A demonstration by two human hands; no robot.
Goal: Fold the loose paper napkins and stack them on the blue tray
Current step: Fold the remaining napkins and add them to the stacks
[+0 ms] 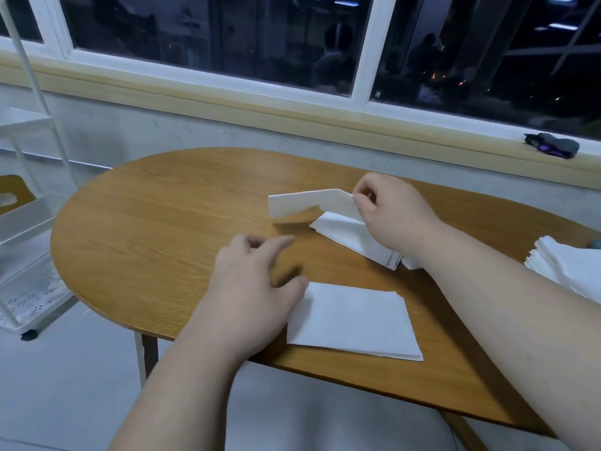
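Note:
My right hand [387, 216] pinches one end of a white paper napkin [302, 201] and holds it lifted above the wooden table [156, 222]. Under that hand lies a small pile of loose napkins [351, 237]. My left hand [257, 288] hovers over the table with relaxed fingers, its thumb beside a folded napkin [354, 322] lying flat near the front edge. A stack of folded napkins [572, 268] sits at the far right edge; only a sliver of something bluish [596, 244] shows behind it.
A white metal trolley [26, 255] stands left of the table. A dark object [553, 144] lies on the window sill at the back right. The table's left half is bare wood.

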